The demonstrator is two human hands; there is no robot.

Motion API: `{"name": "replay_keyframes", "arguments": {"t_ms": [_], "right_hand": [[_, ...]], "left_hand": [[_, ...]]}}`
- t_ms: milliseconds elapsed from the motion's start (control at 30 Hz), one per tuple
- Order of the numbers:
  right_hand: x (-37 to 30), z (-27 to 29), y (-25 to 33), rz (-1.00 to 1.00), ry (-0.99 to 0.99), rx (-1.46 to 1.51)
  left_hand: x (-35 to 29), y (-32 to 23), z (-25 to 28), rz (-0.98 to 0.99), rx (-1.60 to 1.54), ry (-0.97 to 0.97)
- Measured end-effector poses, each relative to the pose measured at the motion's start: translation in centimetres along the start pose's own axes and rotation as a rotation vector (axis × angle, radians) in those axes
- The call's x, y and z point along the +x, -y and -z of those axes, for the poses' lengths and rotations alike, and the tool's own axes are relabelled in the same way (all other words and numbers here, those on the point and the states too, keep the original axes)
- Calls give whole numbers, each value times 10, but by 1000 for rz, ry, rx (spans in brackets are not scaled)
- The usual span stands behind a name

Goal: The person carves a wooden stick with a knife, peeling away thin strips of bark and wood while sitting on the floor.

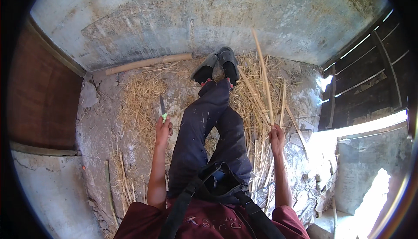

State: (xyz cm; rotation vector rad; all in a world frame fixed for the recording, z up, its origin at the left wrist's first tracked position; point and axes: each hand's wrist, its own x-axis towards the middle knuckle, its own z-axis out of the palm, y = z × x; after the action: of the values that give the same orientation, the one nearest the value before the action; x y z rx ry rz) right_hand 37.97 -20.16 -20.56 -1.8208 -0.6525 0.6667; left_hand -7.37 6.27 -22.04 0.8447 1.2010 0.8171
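Observation:
My left hand (pixel 163 130) is closed round the green handle of a knife (pixel 163 106), whose dark blade points away from me over the straw-strewn floor. Out to the right, my right hand (pixel 276 137) grips the near end of a long, pale bamboo strip (pixel 264 71). That strip slants up and away, its far tip standing in front of the back wall. Between the two hands lie my outstretched legs, crossed near the ankles. Knife and strip are well apart from each other.
Pale shavings (pixel 141 97) lie left of my legs, and more strips and shavings (pixel 250 104) to the right. A bamboo pole (pixel 150 63) rests along the stained back wall (pixel 174 26). A brown panel (pixel 43 95) stands left, dark slatted boards (pixel 365 78) right, and rubble (pixel 320 187) lies lower right.

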Motion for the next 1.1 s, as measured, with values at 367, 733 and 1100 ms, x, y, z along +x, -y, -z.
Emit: {"name": "replay_keyframes", "arguments": {"t_ms": [367, 733, 1100], "right_hand": [[-24, -80, 160, 202, 411, 135], [-30, -124, 208, 338, 633, 125], [-52, -121, 229, 360, 542, 16]], "left_hand": [[-69, -100, -117, -308, -343, 363], [-100, -149, -146, -661, -327, 731], [-130, -180, -154, -625, 2, 326]]}}
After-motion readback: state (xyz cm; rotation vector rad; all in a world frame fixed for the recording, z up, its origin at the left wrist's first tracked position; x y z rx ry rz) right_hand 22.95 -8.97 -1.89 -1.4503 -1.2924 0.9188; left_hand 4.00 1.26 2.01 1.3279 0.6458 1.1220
